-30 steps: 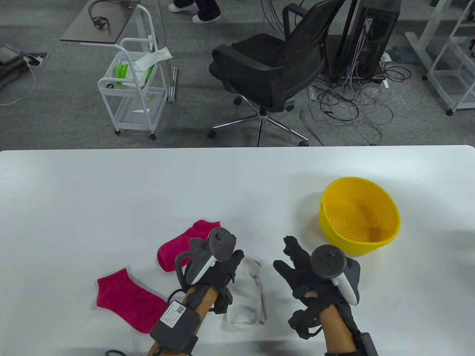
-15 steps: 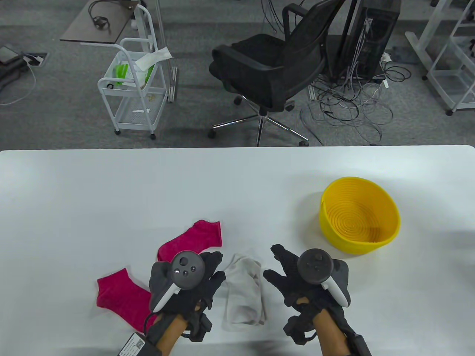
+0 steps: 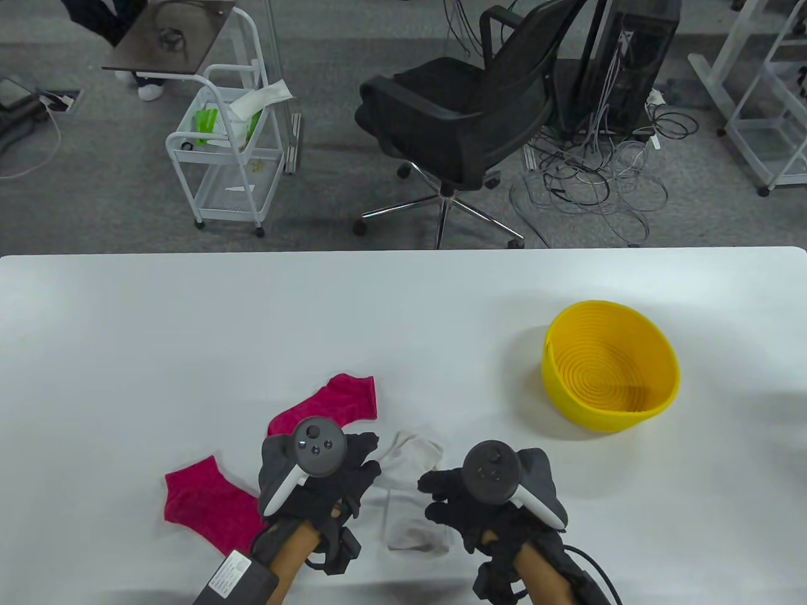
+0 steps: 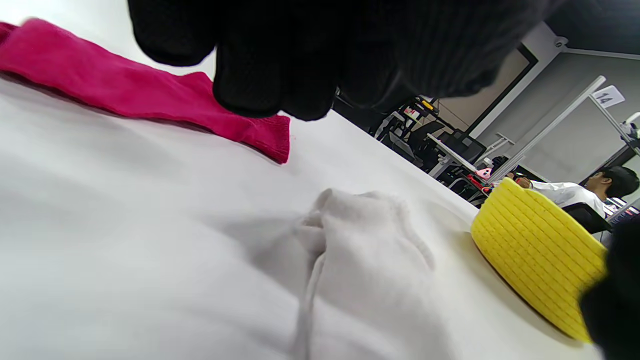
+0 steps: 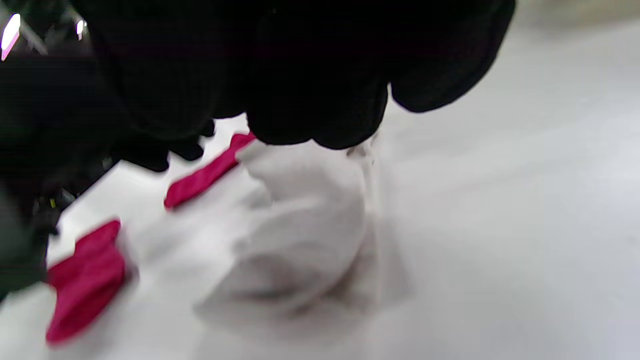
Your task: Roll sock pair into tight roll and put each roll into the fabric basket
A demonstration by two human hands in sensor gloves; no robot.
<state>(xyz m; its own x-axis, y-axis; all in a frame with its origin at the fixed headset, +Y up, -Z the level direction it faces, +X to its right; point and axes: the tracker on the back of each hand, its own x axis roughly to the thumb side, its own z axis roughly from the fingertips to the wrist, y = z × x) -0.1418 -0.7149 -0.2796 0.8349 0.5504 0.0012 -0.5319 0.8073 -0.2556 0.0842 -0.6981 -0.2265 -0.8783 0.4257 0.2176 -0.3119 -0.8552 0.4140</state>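
White socks (image 3: pixel 413 488) lie between both hands, grips unclear; pink socks (image 3: pixel 328 406) left, basket (image 3: pixel 610 372) right.

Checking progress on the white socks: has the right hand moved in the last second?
Yes. The right hand moved left and toward the table's near edge, away from the yellow basket, onto the white socks.

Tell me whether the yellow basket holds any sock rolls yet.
Empty. The table view shows the yellow basket's bare ribbed bottom; the white socks still lie unrolled on the table.
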